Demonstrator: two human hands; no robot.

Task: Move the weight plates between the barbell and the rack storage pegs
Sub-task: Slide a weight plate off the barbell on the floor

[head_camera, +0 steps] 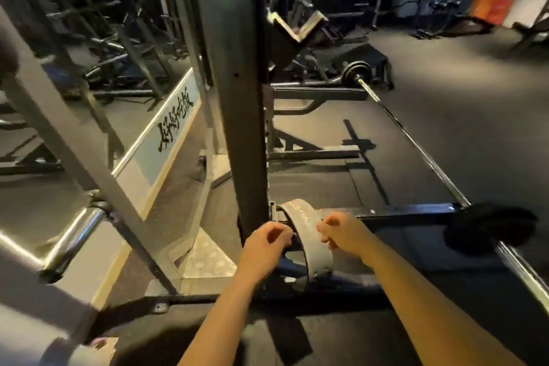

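A grey-rimmed weight plate (309,246) stands on edge, seen edge-on, low beside the rack upright (237,98). My left hand (267,242) curls over its left side and my right hand (341,233) grips its right side. Whether the plate sits on a peg is hidden by my hands. The barbell (416,145) lies on the floor to the right, running away from me. A black plate (490,229) sits on its near end and small dark plates (355,70) on its far end. A bare chrome storage peg (71,242) sticks out of a slanted rack post at the left.
The rack's black base beams (401,212) cross the dark rubber floor just beyond my hands. A mirror panel with black lettering (175,125) runs along the left. Benches and other machines (430,9) stand at the back, with open floor to the right of the barbell.
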